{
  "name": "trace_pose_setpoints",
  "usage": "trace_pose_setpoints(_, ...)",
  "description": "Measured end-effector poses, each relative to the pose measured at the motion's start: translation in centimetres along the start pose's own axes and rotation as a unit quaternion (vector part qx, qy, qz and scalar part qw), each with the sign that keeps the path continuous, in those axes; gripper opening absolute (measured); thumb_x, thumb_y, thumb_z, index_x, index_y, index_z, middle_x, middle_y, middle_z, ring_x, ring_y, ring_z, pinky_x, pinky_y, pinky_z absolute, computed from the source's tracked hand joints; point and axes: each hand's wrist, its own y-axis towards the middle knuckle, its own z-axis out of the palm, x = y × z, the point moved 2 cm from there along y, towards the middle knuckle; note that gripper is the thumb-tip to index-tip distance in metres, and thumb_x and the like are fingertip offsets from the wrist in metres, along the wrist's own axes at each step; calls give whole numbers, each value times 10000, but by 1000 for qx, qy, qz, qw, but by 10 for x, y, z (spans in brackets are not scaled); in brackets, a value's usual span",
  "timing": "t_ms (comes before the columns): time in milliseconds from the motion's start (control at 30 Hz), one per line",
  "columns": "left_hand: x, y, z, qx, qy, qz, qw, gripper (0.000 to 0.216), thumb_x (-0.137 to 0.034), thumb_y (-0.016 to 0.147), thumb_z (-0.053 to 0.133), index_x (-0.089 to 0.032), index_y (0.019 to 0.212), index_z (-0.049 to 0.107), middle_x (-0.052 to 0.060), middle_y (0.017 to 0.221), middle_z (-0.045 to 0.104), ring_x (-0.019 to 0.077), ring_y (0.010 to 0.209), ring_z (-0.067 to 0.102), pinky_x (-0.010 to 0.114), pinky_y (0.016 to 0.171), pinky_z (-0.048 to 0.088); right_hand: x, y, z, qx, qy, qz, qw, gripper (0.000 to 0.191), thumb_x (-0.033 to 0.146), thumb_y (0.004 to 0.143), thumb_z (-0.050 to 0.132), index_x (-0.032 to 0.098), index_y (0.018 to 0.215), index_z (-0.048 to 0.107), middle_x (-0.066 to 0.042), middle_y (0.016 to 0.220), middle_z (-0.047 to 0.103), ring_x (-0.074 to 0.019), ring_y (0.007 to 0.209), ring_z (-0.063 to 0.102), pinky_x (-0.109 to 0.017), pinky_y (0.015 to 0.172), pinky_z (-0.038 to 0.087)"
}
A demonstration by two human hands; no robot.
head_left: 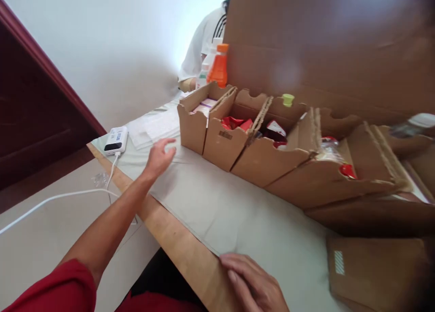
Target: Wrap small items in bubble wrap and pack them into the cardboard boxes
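My left hand (161, 158) is held over the grey-green cloth (217, 207), in front of the leftmost cardboard bin (192, 129). Its thumb and fingers are apart, with nothing between them. Beyond it lies a thin white sheet (159, 127). At the table's near edge, my right hand (255, 282) rests with its fingers stretched out over the cloth's border; I see nothing in it. A white power bank (116, 140) with a dark display sits left of my left hand, a white cable (113, 164) plugged into it.
More cardboard bins (222, 144) stand in a row, holding red and clear packets. Behind them are an orange bottle (219, 67), white bottles and a tall cardboard panel (322, 53). A closed carton (377, 271) lies right. A person in a white sleeve (195, 49) is behind.
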Motion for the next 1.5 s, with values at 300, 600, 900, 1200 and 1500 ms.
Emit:
trace_pose_setpoints(300, 81, 84, -4, -58, 147, -83, 984, 381, -202, 824, 623, -205, 1190, 730, 143, 1416, 615, 370, 1387, 463, 524, 1157, 348, -16, 55, 38, -42, -63, -62, 995, 230, 113, 950, 574, 222, 1095, 716, -54, 984, 803, -166, 880, 783, -224, 788, 640)
trace_pose_setpoints(600, 50, 78, -37, -77, 163, 14, 983, 239, -176, 902, 529, -137, 943, 761, 199, 1212, 721, 391, 1226, 585, 575, 1077, 360, -14, 52, 30, -33, -6, -2, 999, 199, 181, 973, 584, 245, 1040, 761, -56, 976, 806, -179, 865, 791, -201, 774, 637)
trace_pose_setpoints(900, -18, -123, -5, 73, 16, 284, 956, 130, -153, 900, 574, -206, 901, 693, 69, 1129, 788, 216, 1054, 727, 451, 1091, 463, -10, 65, 11, -34, -179, -65, 981, 524, 210, 958, 599, 234, 1475, 514, -115, 1337, 699, -233, 1188, 697, -356, 986, 610)
trace_pose_setpoints(1200, -43, -213, 3, 208, -148, 281, 925, 376, -264, 852, 694, -226, 1218, 619, 76, 1131, 768, 266, 1109, 711, 522, 1152, 436, -3, 53, 24, -11, -180, -111, 977, 290, 97, 923, 523, 219, 1108, 710, -117, 1261, 732, -257, 1165, 690, -421, 937, 616)
trace_pose_setpoints(1500, -32, -214, 3, 137, -146, 215, 956, 330, -143, 950, 557, -228, 1263, 620, 66, 1026, 779, 208, 936, 740, 344, 836, 604, 2, 4, 5, -72, -69, 119, 988, 176, 263, 980, 594, 251, 911, 756, -82, 1124, 767, -245, 1057, 719, -381, 888, 613)
